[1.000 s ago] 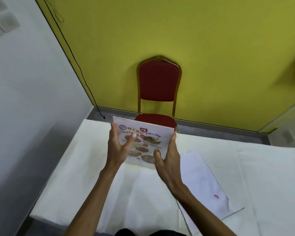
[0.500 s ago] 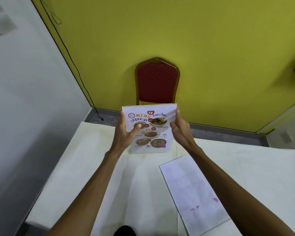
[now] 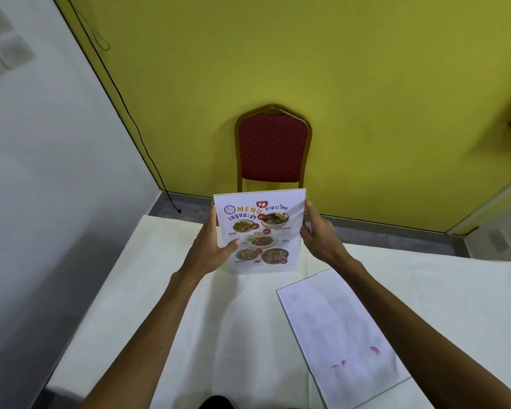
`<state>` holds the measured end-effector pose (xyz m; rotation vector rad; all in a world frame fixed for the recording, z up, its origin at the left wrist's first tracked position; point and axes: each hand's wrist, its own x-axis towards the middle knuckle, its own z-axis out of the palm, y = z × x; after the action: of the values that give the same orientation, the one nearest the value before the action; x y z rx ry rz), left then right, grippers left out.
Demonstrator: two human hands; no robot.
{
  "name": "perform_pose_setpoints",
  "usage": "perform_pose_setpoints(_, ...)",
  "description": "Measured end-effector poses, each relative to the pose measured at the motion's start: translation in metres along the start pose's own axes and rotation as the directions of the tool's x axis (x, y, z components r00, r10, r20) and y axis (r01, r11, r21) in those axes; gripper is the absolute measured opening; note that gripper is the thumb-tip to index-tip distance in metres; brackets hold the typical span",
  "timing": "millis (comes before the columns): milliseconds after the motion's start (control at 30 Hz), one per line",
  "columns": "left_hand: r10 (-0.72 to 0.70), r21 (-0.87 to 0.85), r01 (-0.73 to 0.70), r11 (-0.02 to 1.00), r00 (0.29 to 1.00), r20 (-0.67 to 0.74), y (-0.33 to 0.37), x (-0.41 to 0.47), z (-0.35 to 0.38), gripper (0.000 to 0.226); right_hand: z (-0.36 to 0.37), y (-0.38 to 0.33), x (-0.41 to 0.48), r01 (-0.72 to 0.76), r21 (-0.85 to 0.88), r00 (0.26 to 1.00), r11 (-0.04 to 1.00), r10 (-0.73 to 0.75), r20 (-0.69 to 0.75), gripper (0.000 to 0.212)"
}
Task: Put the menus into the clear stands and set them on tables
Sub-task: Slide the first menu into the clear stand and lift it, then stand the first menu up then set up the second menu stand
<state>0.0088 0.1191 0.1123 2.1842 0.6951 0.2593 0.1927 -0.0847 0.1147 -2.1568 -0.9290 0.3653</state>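
Note:
A printed menu (image 3: 260, 231) with food photos stands upright over the far side of the white-clothed table (image 3: 165, 305), its printed face toward me. My left hand (image 3: 211, 246) grips its left edge, thumb on the front. My right hand (image 3: 316, 231) holds its right edge. I cannot tell whether the menu sits inside a clear stand. A second sheet (image 3: 337, 329) lies flat at the near right, blank side up, in what looks like a clear holder, faint pink print showing through.
A red padded chair (image 3: 273, 149) with a gold frame stands against the yellow wall behind the table. A grey wall runs along the left, with a black cable (image 3: 148, 160) down the corner. The white cloth extends to the right.
Both hands raised the menu from a tilted, low position near the table to upright and farther out. My right hand shifted from the lower edge up to the right edge.

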Motion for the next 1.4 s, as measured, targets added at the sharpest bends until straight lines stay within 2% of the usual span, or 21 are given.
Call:
perform_pose_setpoints(133, -0.015, 0.085, 0.014, 0.996, 1.000, 0.011, -0.004, -0.011, 0.003, 0.105, -0.001, 0.012, -0.011, 0.033, -0.097, 0.999, 0.995, -0.028, 0.046, 0.063)
perform_pose_setpoints(333, -0.038, 0.132, 0.035, 0.991, 0.999, 0.023, -0.017, -0.040, 0.038, 0.099, 0.016, 0.041, -0.052, -0.081, -0.240, 0.976, 0.967, 0.126, 0.179, 0.073)
perform_pose_setpoints(500, -0.061, 0.202, 0.031, 0.979, 0.987, 0.148, -0.012, -0.068, 0.085, 0.099, 0.029, 0.054, -0.094, -0.135, -0.306, 0.946, 0.943, 0.214, 0.242, 0.068)
perform_pose_setpoints(667, -0.123, 0.359, 0.020, 0.933, 0.956, 0.267, -0.007, -0.095, 0.129, 0.096, 0.044, 0.078, -0.131, -0.113, -0.414, 0.929, 0.903, 0.244, 0.279, 0.069)
perform_pose_setpoints(733, -0.116, 0.423, -0.025, 0.906, 0.946, 0.303, -0.005, -0.106, 0.145, 0.095, 0.048, 0.087, -0.144, -0.087, -0.474, 0.926, 0.876, 0.247, 0.285, 0.070)
perform_pose_setpoints(867, -0.165, 0.462, -0.030, 0.886, 0.912, 0.376, -0.005, -0.127, 0.179, 0.097, 0.053, 0.105, -0.172, -0.082, -0.555, 0.904, 0.828, 0.297, 0.309, 0.070)
perform_pose_setpoints(1033, -0.226, 0.470, 0.003, 0.883, 0.880, 0.419, 0.006, -0.140, 0.208, 0.094, 0.050, 0.116, -0.193, -0.103, -0.573, 0.884, 0.813, 0.339, 0.322, 0.071)
perform_pose_setpoints(1167, -0.227, 0.491, -0.006, 0.871, 0.882, 0.413, 0.013, -0.136, 0.219, 0.092, 0.043, 0.125, -0.193, -0.150, -0.570, 0.873, 0.808, 0.379, 0.307, 0.071)
perform_pose_setpoints(1400, -0.292, 0.512, 0.083, 0.855, 0.893, 0.343, 0.020, -0.116, 0.228, 0.091, 0.032, 0.143, -0.167, -0.337, -0.498, 0.853, 0.799, 0.483, 0.199, 0.067)
